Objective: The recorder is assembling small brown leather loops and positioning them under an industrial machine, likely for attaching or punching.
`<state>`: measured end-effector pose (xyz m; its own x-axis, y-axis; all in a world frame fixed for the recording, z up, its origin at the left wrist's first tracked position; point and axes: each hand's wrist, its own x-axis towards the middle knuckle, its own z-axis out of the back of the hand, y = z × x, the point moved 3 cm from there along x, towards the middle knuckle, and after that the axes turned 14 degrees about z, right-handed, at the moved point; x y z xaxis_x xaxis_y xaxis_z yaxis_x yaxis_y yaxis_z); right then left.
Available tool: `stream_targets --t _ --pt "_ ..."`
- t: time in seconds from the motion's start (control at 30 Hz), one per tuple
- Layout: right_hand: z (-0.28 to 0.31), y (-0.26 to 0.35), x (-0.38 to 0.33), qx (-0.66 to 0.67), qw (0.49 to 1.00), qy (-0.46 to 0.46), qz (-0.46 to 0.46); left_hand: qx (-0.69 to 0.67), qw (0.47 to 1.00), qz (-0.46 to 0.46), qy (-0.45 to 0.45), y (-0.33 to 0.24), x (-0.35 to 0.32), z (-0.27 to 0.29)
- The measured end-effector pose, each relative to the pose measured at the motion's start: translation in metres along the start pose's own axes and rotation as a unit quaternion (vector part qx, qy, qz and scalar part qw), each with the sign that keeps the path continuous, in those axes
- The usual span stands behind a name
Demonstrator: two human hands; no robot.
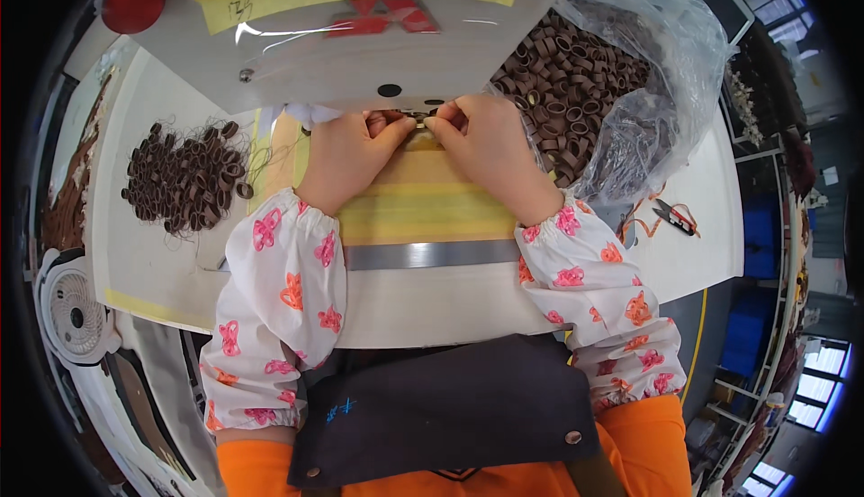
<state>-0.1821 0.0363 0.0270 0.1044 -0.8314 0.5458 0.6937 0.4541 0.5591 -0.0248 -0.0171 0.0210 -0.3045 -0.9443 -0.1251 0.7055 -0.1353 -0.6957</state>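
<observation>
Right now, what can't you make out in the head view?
Head view:
Piece between left hand and right hand: too small, partly covered by them.
Area beneath machine housing: hidden by it.
Its top: cut off by upper edge.
Bagged brown loops underneath: hidden by upper ones.

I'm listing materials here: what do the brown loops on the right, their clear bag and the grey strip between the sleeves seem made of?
Brown loops: possibly leather or imitation leather, matt; bands hold rounded shapes.
Clear bag: probably glossy plastic film, creased, glinting.
Grey strip: likely smooth metal, brightly reflective.
</observation>
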Motion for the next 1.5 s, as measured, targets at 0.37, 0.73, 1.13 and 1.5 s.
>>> stream_targets --t 0.37,0.73,1.13,1.5 --pt "-0.002 0.020 -0.017 0.245 0.942 0.045 -0.225 -0.067 0.974 -0.208 0.063 -0.008 -0.051 0.007" --pt "0.011 0.082 -0.047 0.225 0.959 0.161 -0.061 0.041 0.949 -0.307 0.066 -0.011 -0.033 0.002" --pt "0.004 0.010 0.008 0.297 0.906 0.182 -0.241 -0.127 0.986 -0.088 0.062 0.002 -0.018 0.007" --pt "0.005 0.010 0.003 0.035 0.998 0.006 0.042 -0.062 0.997 -0.037 -0.011 0.003 -0.001 -0.001"
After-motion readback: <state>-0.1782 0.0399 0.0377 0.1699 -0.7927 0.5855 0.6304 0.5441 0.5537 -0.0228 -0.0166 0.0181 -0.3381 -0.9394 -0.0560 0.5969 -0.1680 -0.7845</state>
